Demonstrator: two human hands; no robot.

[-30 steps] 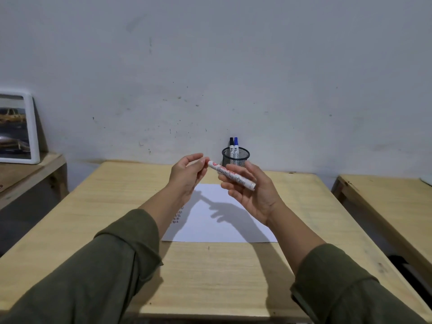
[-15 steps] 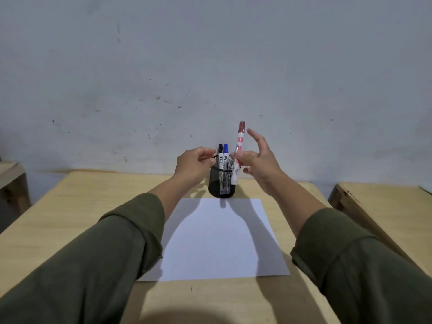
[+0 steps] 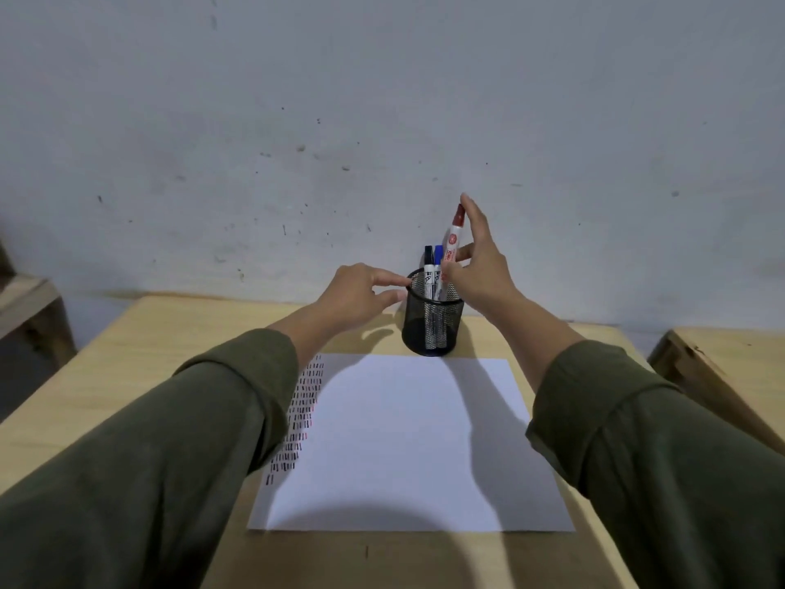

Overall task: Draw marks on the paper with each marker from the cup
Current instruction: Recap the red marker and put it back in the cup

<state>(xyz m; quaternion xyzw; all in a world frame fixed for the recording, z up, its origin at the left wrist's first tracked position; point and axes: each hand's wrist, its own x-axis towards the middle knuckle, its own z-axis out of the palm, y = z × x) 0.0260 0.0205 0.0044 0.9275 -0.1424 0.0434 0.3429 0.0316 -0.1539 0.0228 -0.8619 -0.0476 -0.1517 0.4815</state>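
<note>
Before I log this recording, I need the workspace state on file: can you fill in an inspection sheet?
Surface: wooden table, bare wood around the sheet.
Job's things: paper flat, rows of short marks along its left edge; mesh cup behind it holds black marker and blue marker.
Clutter: nothing seen.
Grippers: right hand pinches red marker, upright at the cup; left hand at cup's rim.
Cables: nothing seen.
Surroundings: scuffed wall; another table at right.
</note>
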